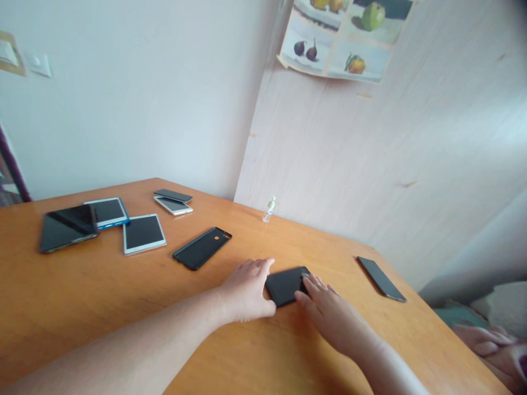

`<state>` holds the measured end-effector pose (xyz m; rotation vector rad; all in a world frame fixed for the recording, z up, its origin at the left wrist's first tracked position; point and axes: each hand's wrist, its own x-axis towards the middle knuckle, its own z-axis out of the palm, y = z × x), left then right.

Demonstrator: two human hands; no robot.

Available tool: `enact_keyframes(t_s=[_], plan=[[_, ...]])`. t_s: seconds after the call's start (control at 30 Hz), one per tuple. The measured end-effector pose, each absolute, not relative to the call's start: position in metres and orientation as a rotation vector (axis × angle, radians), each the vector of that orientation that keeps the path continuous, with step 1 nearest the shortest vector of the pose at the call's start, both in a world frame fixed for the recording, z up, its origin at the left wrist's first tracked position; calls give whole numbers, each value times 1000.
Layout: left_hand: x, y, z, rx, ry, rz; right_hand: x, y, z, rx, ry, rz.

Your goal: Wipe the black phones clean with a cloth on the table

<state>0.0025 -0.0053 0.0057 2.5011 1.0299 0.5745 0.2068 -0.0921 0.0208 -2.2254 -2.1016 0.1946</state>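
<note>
A black smartphone (287, 286) lies flat on the wooden table between my hands, with what looks like a camera spot at its upper right corner. My left hand (249, 291) is at its left end, thumb and fingers apart; whether the fingertips touch it I cannot tell. Over the phone's right end rest the stretched fingers of my right hand (329, 312), covering part of that edge. To the left, beyond my left hand, lies an empty black phone case (201, 248) with its hollow side up and a round cutout.
On the table (197, 329) at left lie a black tablet (68, 227), a blue-edged tablet (107, 211), a white tablet (144, 233) and a white phone (173, 205) under a dark phone (173, 195). A small clear bottle (269, 209) stands at the back. Another dark phone (381, 278) lies right.
</note>
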Motion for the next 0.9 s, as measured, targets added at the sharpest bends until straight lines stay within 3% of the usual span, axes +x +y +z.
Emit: enact_keyframes(t_s=[0.13,0.37,0.67,0.9], plan=[[2,-3,7,2462,1026,566,213,-87,14,-2220,-2073,122],[0,3,-1,2421,1045,624,168,-111,25,-1757,-2359,427],[4,13,-8,2308,1026,672,224,-79,4,-2233,-2007,84],[7,19,-10,2114,1045,721,162,-109,25,-1710,-2397,384]])
